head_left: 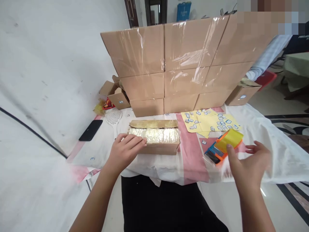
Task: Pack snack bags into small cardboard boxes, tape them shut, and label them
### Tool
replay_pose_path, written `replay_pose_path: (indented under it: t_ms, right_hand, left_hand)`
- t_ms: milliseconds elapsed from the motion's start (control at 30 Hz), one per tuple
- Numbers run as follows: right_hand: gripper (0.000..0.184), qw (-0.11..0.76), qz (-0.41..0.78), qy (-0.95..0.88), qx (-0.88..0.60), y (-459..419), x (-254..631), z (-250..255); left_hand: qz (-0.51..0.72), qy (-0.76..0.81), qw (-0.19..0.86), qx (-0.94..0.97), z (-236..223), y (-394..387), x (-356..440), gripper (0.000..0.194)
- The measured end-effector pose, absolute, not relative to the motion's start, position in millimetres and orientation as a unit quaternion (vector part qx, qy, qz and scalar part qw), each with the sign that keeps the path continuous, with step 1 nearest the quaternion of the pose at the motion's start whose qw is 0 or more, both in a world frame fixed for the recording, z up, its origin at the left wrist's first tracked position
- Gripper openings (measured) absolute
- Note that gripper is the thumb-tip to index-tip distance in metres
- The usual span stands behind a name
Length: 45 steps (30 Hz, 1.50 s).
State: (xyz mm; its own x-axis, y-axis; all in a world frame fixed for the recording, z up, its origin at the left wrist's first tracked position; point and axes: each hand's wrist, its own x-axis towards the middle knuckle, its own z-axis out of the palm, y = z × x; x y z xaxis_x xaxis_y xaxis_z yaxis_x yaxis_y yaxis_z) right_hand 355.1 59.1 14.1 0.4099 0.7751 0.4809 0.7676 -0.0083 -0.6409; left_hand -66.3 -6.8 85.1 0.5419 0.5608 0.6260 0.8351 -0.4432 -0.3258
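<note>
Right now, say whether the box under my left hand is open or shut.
The box looks shut: shiny tape covers most of its top. Whether every seam is sealed, I cannot tell.

At centre frame, a box [158, 149] sits on the tablecloth [154, 166], the left hand [129, 145] at its left end. Behind, a carton stack [181, 67] fills the upper centre. A phone [90, 130] lies left; lower right, a tape dispenser [227, 143] lies beside the right hand [252, 162], before label sheets [202, 122].

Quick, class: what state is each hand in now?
Left hand: open, fingers resting on the brown rectangular cardboard box.
Right hand: open, at the orange-and-blue plastic tape dispenser; whether the thumb touches it cannot be told.
</note>
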Motion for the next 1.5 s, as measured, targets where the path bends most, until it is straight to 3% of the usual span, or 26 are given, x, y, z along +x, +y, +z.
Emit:
replay_pose_path:
  t_ms: [200, 467, 600, 667, 800, 967, 1033, 1133, 1300, 1400, 1500]
  right_hand:
    - [0.080, 0.396, 0.006, -0.570, -0.720, 61, 298, 21]
    - [0.070, 0.442, -0.005, -0.537, -0.719, 61, 322, 3]
    - [0.088, 0.457, -0.075, -0.526, -0.714, 57, 337, -10]
    - [0.088, 0.485, -0.106, -0.541, -0.679, 54, 328, -3]
    - [0.063, 0.517, 0.006, -0.705, -0.485, 48, 268, 39]
    - [0.032, 0.352, 0.032, -0.887, -0.295, 64, 185, 63]
    - [0.021, 0.364, 0.044, -0.888, -0.278, 73, 171, 53]
    - [0.020, 0.411, 0.046, -0.867, -0.276, 77, 168, 34]
    - [0.021, 0.433, 0.057, -0.856, -0.278, 71, 171, 27]
    - [0.021, 0.433, 0.068, -0.852, -0.285, 70, 169, 28]
    - [0.021, 0.444, 0.069, -0.846, -0.287, 72, 166, 27]
  left_hand:
    - [-0.248, -0.372, 0.340, -0.827, 79, -8, -62, 0.024]
    - [-0.292, -0.409, 0.316, -0.805, 69, 0, -47, 0.027]
    - [-0.324, -0.470, 0.211, -0.793, 70, 1, -39, 0.020]
    - [-0.337, -0.507, 0.142, -0.780, 71, 1, -36, 0.015]
    - [-0.306, -0.543, 0.102, -0.775, 73, 3, -31, 0.011]
    - [-0.276, -0.556, 0.132, -0.773, 80, 16, -37, 0.014]
    - [-0.332, -0.590, 0.111, -0.727, 91, 21, -49, 0.017]
    - [-0.407, -0.647, 0.090, -0.639, 113, 22, -69, 0.014]
    - [-0.274, -0.608, 0.045, -0.744, 131, 14, -68, 0.012]
    - [-0.172, -0.548, 0.080, -0.815, 122, 11, -51, 0.026]
    - [-0.139, -0.529, 0.125, -0.828, 109, 10, -40, 0.020]
